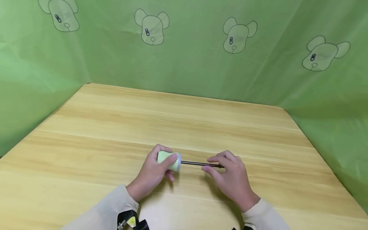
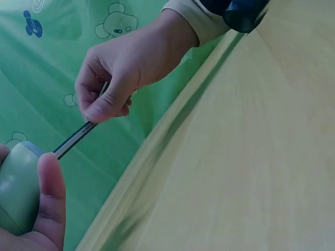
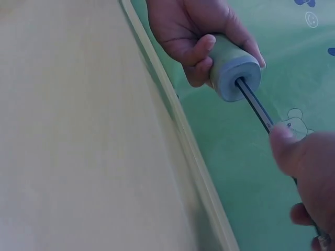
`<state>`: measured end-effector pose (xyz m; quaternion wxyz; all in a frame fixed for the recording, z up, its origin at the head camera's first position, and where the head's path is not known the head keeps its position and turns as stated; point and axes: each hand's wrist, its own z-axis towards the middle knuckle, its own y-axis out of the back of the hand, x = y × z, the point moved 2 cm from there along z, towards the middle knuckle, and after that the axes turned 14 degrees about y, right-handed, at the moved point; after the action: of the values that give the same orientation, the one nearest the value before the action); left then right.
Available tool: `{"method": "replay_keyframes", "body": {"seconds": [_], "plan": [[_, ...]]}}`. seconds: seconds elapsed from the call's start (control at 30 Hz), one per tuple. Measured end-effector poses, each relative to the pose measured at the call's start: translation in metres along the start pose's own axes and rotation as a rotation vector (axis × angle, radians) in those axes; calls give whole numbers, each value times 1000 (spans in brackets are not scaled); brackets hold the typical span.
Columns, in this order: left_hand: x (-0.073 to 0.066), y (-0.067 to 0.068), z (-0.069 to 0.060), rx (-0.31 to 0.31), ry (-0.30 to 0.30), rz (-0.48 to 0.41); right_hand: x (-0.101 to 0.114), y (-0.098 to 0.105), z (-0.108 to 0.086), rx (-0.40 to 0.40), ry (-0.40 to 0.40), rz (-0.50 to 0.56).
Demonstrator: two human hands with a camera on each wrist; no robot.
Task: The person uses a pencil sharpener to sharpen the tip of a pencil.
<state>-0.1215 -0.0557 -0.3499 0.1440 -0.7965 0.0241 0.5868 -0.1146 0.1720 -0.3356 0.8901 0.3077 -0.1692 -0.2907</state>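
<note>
My left hand holds a small pale-green pencil sharpener with a bluish end, lying sideways above the table. Its thumb presses along the side of the body. A dark striped pencil has one end in the round hole of that bluish face, which the right wrist view shows plainly. Thumb and fingers of my right hand pinch the pencil farther along, to the right of the sharpener. The pencil tip is hidden inside the sharpener. In the left wrist view, pencil and sharpener stay joined.
A light wooden table spreads beneath both hands. Green cloth printed with bear heads hangs behind it and along both sides. A black wrist device sits at the left sleeve.
</note>
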Motion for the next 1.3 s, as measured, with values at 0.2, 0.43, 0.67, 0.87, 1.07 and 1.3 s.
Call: {"method": "replay_keyframes", "body": {"seconds": [0.2,0.43,0.67,0.87,1.07,1.3], "plan": [[-1,0,-1,-23,-2,-54,4,0,3,-91,103,-82],[-3,0,-3,-35,-34,-58,2,-1,4,-242,158,-64],[-5,-2,-5,-24,-83,22,-4,0,3,-232,179,67],[-5,-6,-3,23,-152,125,-10,9,8,-15,-40,316],[-7,-7,-6,40,-214,228,-16,19,11,493,-463,593],[-9,-4,-5,-54,-188,165,-2,11,13,252,-141,115]]}}
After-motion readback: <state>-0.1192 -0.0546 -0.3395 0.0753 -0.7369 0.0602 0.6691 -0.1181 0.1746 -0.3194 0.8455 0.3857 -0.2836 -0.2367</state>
